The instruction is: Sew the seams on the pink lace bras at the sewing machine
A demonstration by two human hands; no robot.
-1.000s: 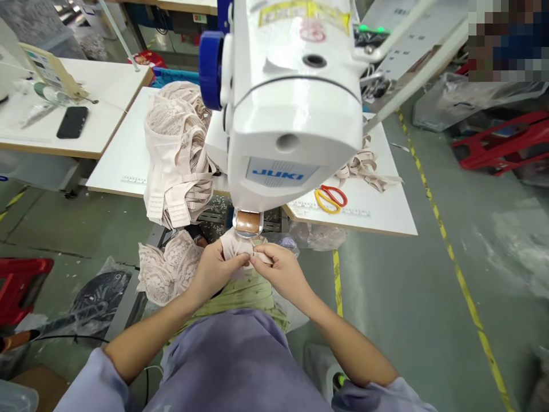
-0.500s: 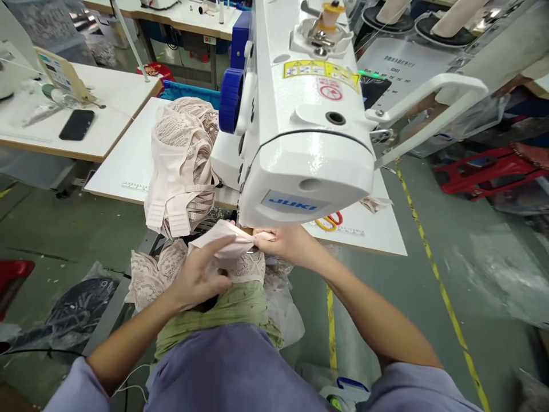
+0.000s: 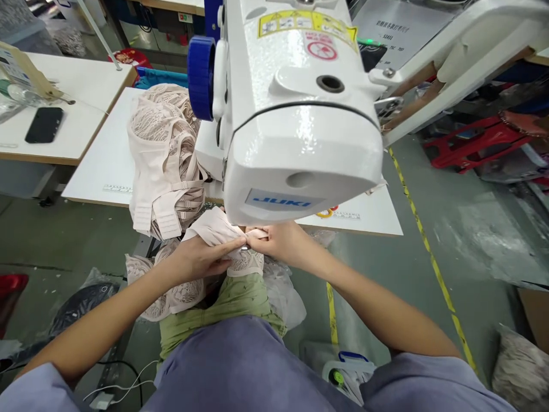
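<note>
A beige lace bra (image 3: pixel 212 226) hangs over my lap, its upper part gathered beneath the head of a white JUKI sewing machine (image 3: pixel 300 154). My left hand (image 3: pixel 203 254) pinches the fabric, thumb and forefinger pressed together close to the machine's front. Right beside it, my right hand (image 3: pixel 278 243) has its fingers closed on a narrow folded edge of the same bra. The fingertips of both hands nearly meet. The needle area is hidden behind the machine head.
A pile of beige bras (image 3: pixel 165 166) lies on the white table (image 3: pixel 103 166) left of the machine. Scissors with red and yellow handles (image 3: pixel 328 212) rest at the right. A phone (image 3: pixel 45 125) lies on the neighbouring table. A red stool (image 3: pixel 480 140) stands at right.
My left hand has moved right along the fabric, its fingers closing near my right hand. My right hand keeps its hold. The view has come closer to the machine.
</note>
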